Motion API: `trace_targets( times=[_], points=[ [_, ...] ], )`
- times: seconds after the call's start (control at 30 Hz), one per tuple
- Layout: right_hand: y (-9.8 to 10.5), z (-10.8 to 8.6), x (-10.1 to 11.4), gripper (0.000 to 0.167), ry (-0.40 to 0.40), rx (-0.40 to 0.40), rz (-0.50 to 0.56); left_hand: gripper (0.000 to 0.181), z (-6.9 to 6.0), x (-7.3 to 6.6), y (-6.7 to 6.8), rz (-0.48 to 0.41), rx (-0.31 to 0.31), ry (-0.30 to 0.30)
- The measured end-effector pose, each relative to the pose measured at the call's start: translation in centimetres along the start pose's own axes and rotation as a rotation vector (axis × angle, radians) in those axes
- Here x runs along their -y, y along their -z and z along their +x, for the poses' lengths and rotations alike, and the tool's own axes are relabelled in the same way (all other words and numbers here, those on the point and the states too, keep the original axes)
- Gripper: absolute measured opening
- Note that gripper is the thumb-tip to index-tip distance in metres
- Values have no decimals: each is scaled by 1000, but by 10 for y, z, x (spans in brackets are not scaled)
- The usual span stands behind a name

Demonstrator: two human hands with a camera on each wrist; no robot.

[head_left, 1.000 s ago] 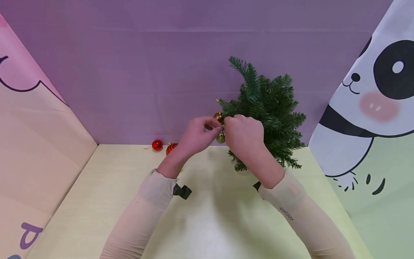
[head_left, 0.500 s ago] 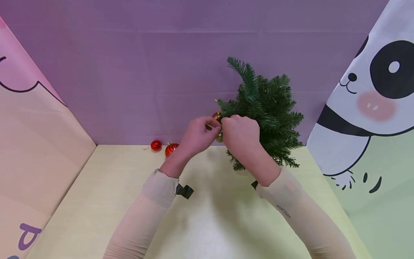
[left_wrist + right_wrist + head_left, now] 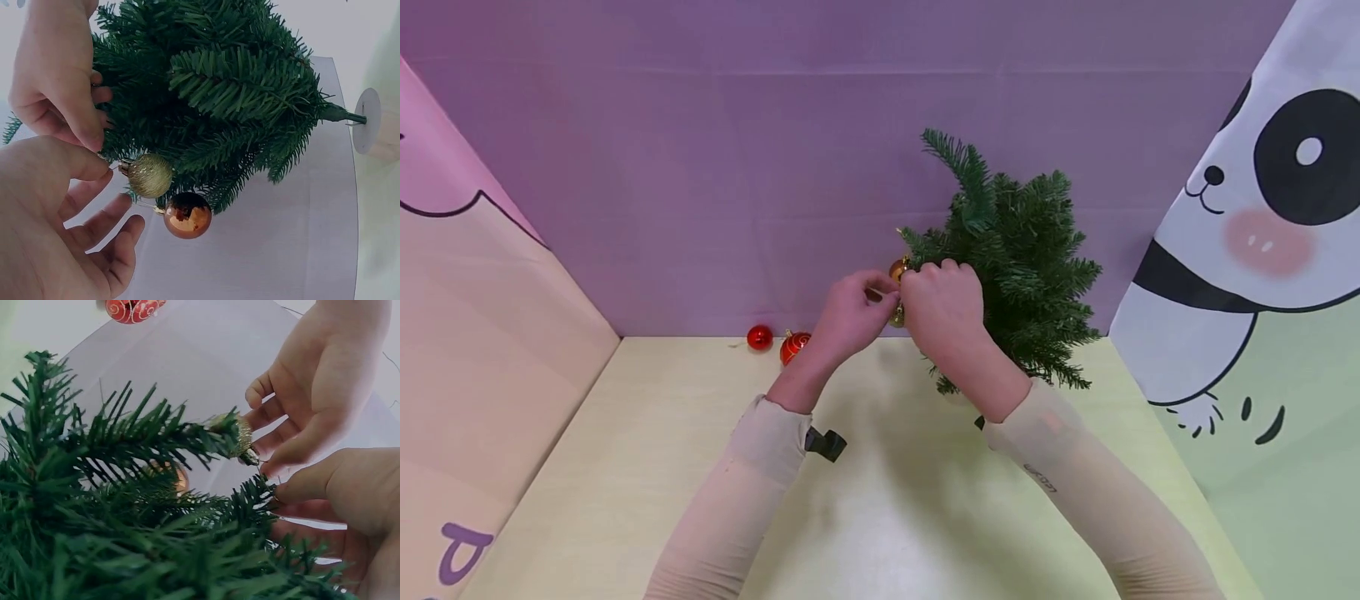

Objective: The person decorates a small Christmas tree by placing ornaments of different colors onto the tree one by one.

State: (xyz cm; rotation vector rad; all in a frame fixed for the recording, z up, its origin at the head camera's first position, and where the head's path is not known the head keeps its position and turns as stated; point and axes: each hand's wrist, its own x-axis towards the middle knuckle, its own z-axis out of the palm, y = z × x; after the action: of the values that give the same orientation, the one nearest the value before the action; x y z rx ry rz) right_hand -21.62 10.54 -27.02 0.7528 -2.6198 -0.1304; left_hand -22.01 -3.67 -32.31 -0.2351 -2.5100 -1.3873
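At the left side of a small green tree [image 3: 1022, 267], both hands meet fingertip to fingertip. My left hand [image 3: 853, 315] pinches the thin loop of a glittery gold ball [image 3: 150, 175] between thumb and forefinger, its other fingers loosely bent. Thumb and fingers of my right hand [image 3: 946, 307] close on the loop and a branch tip [image 3: 253, 497]; the right wrist view shows them there. A shiny copper ball [image 3: 188, 215] hangs beside the gold one in the left wrist view. The loop itself is barely visible.
Behind my left forearm, a red ball with swirls [image 3: 793, 347] and a smaller plain red ball [image 3: 760, 337] lie at the table's back edge. A purple backdrop [image 3: 737, 183] rises behind. The tree's round base [image 3: 367, 121] shows in the left wrist view.
Both hands have shifted slightly left in the head view, together with the gold ball. Their pinching hold looks the same.
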Motion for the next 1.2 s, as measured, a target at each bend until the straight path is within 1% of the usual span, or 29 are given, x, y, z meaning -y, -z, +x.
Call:
trace_targets(
  times=[0.1, 0.2, 0.3, 0.4, 0.47, 0.53, 0.63, 0.73, 0.87, 1.0, 1.1, 1.2],
  points=[
    [-4, -1, -1, 14, 13, -35, 0, 15, 0, 2, -2, -8, 2, 5],
    [-4, -4, -3, 13, 23, -34, 8, 14, -1, 3, -5, -15, 3, 7],
    [-4, -10, -8, 12, 34, -41, -1, 14, -3, 3, -8, -35, 20, -5],
    [-4, -17, -16, 14, 53, -91, 3, 15, -6, 2, -10, -60, 43, -31],
    [-3, -21, -21, 17, 56, -132, 42, 15, -8, 0, -11, -64, 54, -48],
    [-2, -26, -25, 18, 47, -155, 101, 15, -9, -2, -12, -58, 60, -62],
    [-1, -31, -29, 18, 33, -153, 179, 15, -13, -4, -14, -31, 63, -72],
    [0, -35, -30, 18, 35, -153, 208, 14, -16, -6, -15, -19, 65, -77],
    [1, -38, -30, 17, 36, -170, 224, 13, -18, -7, -17, -20, 58, -88],
    [-1, -38, -30, 17, 49, -187, 230, 13, -17, -5, -17, -19, 50, -97],
    [-3, -37, -30, 17, 62, -191, 224, 14, -16, -3, -17, -25, 56, -89],
    [-3, -36, -30, 18, 51, -170, 213, 15, -15, -2, -18, -28, 69, -76]
  ],
)
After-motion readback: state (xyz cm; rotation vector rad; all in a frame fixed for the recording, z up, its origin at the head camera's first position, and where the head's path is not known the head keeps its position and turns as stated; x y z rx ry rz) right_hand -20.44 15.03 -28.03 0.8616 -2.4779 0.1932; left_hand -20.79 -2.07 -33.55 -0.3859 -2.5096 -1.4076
